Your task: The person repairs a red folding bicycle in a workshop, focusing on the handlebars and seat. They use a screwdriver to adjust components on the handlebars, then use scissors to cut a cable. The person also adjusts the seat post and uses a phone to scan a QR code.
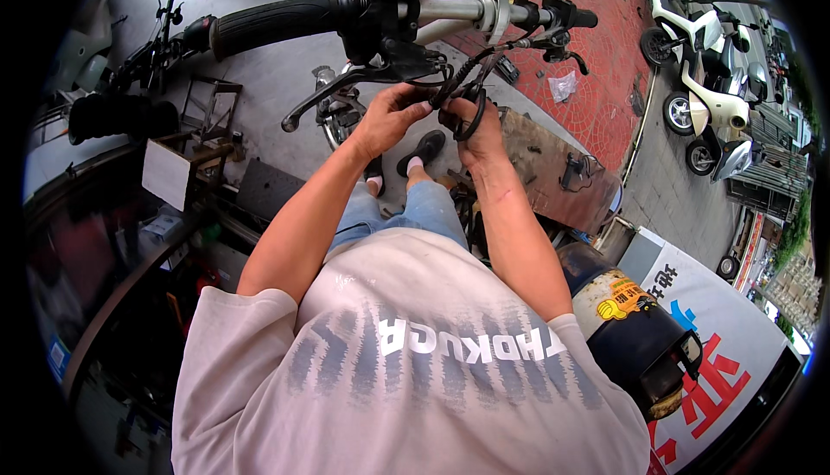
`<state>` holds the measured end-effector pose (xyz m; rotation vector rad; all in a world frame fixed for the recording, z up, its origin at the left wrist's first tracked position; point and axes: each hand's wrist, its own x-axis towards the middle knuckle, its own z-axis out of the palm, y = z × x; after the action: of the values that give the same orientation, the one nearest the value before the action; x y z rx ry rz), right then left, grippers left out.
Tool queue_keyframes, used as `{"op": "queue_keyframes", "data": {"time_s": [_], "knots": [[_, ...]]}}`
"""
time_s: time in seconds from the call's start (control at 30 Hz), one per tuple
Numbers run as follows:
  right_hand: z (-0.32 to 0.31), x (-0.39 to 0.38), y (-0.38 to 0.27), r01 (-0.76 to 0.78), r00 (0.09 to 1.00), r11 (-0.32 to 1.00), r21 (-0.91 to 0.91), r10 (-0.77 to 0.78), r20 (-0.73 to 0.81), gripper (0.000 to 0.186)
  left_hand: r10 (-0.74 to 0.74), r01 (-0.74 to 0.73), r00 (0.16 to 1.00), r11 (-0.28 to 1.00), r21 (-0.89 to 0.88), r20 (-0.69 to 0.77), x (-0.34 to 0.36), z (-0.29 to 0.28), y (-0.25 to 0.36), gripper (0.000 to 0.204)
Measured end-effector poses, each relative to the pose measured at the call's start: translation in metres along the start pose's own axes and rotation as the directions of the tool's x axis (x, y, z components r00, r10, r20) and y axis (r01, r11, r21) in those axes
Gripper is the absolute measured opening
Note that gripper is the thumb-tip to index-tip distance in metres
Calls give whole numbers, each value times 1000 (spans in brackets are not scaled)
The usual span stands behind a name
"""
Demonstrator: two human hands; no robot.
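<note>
A motorbike-style handlebar [454, 10] crosses above my hands, with a black rubber grip [281, 21] on its left and a black lever [324, 99] hanging below. From its middle a bundle of black cables [467, 70] loops down. My left hand [389, 122] pinches a black cable at the bundle's lower left, thumb against fingers. Close beside it, my right hand [480, 133] is closed on the looped black cables, fingers curled in. The fingertips of both hands are partly hidden by the cables, so the exact spot gripped is unclear.
A rusty metal plate [553, 168] with small parts lies right of my legs. A gas cylinder [609, 302] and a printed white board [735, 345] stand at lower right. Metal frames [212, 112] are at left. White scooters [709, 99] are parked far right.
</note>
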<state>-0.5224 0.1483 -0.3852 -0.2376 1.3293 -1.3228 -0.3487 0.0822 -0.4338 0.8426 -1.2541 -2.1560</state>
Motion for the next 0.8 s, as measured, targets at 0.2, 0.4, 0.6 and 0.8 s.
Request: {"op": "queue_keyframes", "data": {"time_s": [0.2,0.4,0.6,0.8], "knots": [[1,0,1,-29,998,999,43,27,53,15,5,-9,999,997,-76,-48,-9,7,11,36],[3,-10,-12,-123,992,989,-86,123,-9,17,-49,35,996,982,-188,-69,-7,3,15,34],[12,-13,-20,-121,993,993,3,121,-7,17,-28,18,997,990,-140,-68,-6,8,21,35],[8,-10,-6,83,997,989,-124,-83,7,21,-54,46,998,986,-161,-42,-6,-1,15,31]]}}
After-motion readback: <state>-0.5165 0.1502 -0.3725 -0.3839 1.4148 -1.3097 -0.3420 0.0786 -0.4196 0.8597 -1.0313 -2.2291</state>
